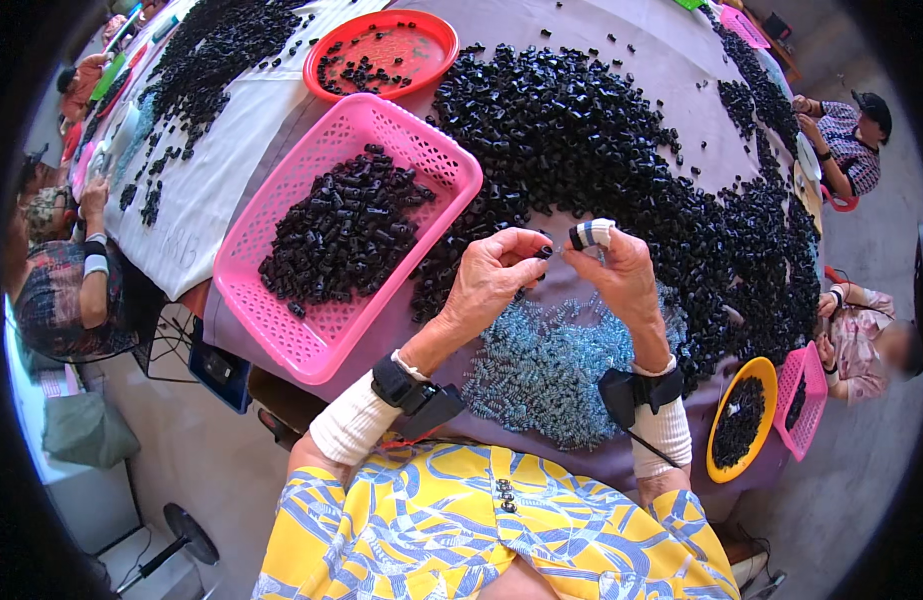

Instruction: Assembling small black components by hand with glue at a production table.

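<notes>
Purple cloth covers the table (pixel 602 25), and just above it, at its near edge, I see my left hand (pixel 490 275) pinching a small black cap (pixel 544 252) at the fingertips while my right hand (pixel 622 278), its forefinger taped, pinches what looks like a thin spring against it. Both look light, stiff and easy to fumble, best held by the sides. Beyond the cap lies the black heap (pixel 602 140); below it the spring pile (pixel 552 370); left of it the pink basket (pixel 282 300), nothing blocking.

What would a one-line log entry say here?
left hand: pinching small black part | right hand: meeting it, taped fingertip | below: pile of metal springs
</notes>
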### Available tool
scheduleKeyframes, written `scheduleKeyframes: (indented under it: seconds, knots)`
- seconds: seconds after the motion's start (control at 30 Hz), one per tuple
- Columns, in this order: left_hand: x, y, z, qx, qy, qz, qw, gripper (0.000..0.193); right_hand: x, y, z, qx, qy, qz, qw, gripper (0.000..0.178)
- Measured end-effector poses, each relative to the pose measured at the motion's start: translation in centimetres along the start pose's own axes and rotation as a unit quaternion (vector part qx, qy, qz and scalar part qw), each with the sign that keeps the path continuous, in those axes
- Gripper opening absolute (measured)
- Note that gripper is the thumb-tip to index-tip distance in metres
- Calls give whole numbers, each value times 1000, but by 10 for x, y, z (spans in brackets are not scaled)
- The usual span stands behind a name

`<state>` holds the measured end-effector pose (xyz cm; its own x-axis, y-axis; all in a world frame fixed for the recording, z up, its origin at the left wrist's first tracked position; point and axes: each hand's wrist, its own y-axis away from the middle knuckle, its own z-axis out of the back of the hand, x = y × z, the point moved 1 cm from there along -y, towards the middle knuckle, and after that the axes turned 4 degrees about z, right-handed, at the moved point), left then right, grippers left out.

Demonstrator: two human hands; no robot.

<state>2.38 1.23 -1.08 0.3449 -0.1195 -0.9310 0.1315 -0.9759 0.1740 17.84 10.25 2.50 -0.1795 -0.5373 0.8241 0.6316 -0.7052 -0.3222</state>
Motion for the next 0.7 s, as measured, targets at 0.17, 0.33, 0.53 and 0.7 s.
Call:
scheduleKeyframes:
  seconds: [0.17,0.33,0.53,0.7]
  knots:
    - [-3,2,-1,-5,-31,-2,1000,24,8,-3,-2,37,59,58,996,19]
    - [-6,2,-3,-20,-135,-76,988,22,14,-6,4,69,89,59,992,19]
    - [-12,3,-1,-32,-190,-119,974,21,14,-12,1,109,97,56,988,20]
    - [-14,0,0,-27,-208,-120,970,23,5,-13,-1,92,13,35,995,22]
